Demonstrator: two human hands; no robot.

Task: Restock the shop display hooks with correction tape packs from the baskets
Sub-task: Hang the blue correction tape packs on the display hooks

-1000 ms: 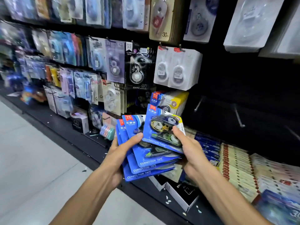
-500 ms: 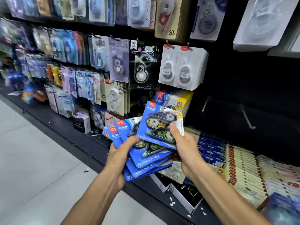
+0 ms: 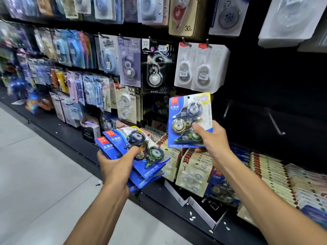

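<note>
My left hand (image 3: 117, 167) grips a fanned stack of blue correction tape packs (image 3: 141, 156), thumb on top of the front pack. My right hand (image 3: 212, 138) pinches a single blue correction tape pack (image 3: 187, 117) by its lower right corner and holds it upright, apart from the stack and close to the black display wall. Two bare metal hooks (image 3: 276, 123) stick out of the dark wall to the right of that pack. No basket is in view.
Hanging packs fill the wall to the left and above, including white packs (image 3: 200, 68) on two hooks. A low black shelf (image 3: 67, 131) holds rows of packs (image 3: 276, 175) and an open box (image 3: 208, 207). Grey floor (image 3: 35, 174) lies at the left.
My right hand has lifted the top pack off the stack and carried it up and to the right, toward the wall. My left hand has kept the rest of the stack.
</note>
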